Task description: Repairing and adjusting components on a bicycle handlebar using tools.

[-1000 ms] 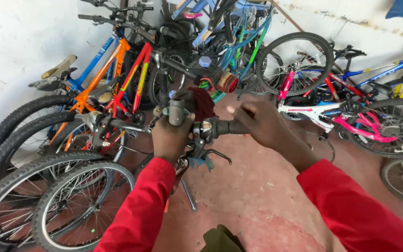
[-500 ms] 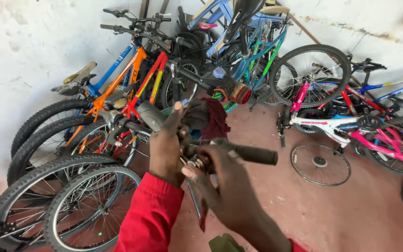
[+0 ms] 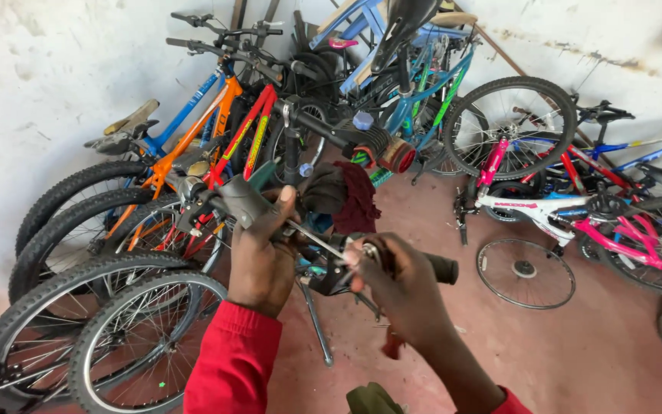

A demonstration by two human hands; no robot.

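- We're at a bicycle handlebar [image 3: 323,245] in the middle of the view, running left to right just below a dark red rag [image 3: 354,198] draped over the stem
- Left hand [image 3: 258,257] is wrapped shut around the grey left grip [image 3: 235,201], thumb up along it, holding the bar steady
- Right hand [image 3: 400,287] is closed over the bar just inboard of the black right grip [image 3: 442,268]; fingers curl round a small dark fitting there, we can't tell exactly what part it is
- A thin cable [image 3: 316,236] runs between the two hands along the bar
- Progress, as a judgement: both grips are on the bar and the bar looks mounted; the fitting by the right hand looks mid-adjustment, not finished. Whether anything is tightened yet, we can't tell
- No tool visible in either hand
- Around us: a row of bikes [image 3: 193,153] stacked against the white wall [image 3: 40,69], a pink and white bike [image 3: 568,211] on the right, a loose wheel [image 3: 525,272] flat on the red floor [image 3: 591,345]
- Red sleeves [image 3: 231,360] on both arms
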